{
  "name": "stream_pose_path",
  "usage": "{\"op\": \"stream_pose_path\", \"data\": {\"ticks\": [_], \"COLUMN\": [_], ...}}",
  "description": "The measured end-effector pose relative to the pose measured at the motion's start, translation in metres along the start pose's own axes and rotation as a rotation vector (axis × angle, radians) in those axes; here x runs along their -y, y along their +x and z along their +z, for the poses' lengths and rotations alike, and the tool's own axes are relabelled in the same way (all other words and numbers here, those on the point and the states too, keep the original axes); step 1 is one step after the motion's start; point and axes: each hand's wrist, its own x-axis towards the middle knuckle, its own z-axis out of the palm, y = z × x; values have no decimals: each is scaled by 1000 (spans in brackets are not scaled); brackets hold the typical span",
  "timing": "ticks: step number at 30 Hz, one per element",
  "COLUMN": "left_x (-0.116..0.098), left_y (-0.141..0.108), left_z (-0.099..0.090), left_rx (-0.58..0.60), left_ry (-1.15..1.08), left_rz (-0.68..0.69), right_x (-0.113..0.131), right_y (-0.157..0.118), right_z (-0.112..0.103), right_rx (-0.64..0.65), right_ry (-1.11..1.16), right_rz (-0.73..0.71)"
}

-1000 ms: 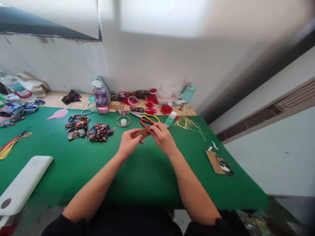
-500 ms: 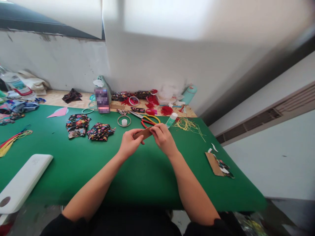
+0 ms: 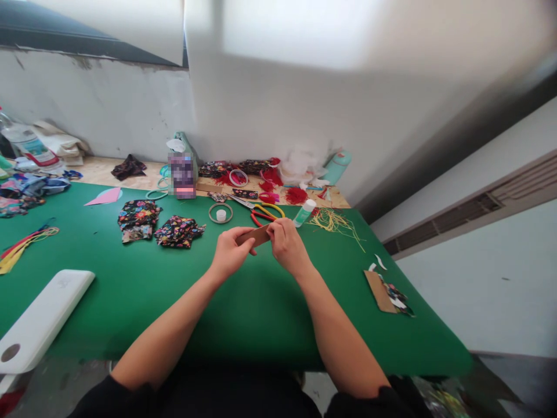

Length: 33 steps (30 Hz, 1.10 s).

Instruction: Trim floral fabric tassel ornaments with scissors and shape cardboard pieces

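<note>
A small brown cardboard strip (image 3: pixel 260 235) is held between both hands above the green table. My left hand (image 3: pixel 232 251) pinches its left end, thumb on the near side. Closed on the right end is my right hand (image 3: pixel 285 244), its fingertips bunched together. Just beyond the hands lie scissors (image 3: pixel 263 213) with red and yellow handles. A glue stick (image 3: pixel 304 213) with a green label stands beside them. Farther left, a white cap (image 3: pixel 221 215) sits inside a grey ring (image 3: pixel 210 212).
Floral fabric stacks (image 3: pixel 179 232) lie to the left, a white device (image 3: pixel 47 319) at the near left. Yellow strings (image 3: pixel 333 224) and cardboard with scraps (image 3: pixel 380 292) are on the right. Red tassels (image 3: pixel 296 195) lie at the back.
The view has shifted very slightly. Both hands keep hold of the cardboard strip, with the right fingers slightly changed in position.
</note>
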Motion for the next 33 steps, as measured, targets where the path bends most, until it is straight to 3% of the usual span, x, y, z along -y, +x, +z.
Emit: {"op": "stream_pose_path", "data": {"ticks": [10,16,23,29,33], "left_x": [1,0,0,8,8], "left_y": [5,5,1,1,1], "left_z": [-4,-3,0,0,1], "left_rx": [-75,-42,-16,-6,-3], "left_ry": [-65,-88,-52,-20,-23], "left_rz": [-48,-32,-10,133,145], "right_x": [2,4,1,0,1], "right_y": [1,0,0,1,1], "right_z": [-4,-5,-4,-3,1], "right_rx": [-62,-141,-139,-109,-91], "right_ry": [112,175,98,-3,-74], "right_rz": [-7,42,20,-22,-35]}}
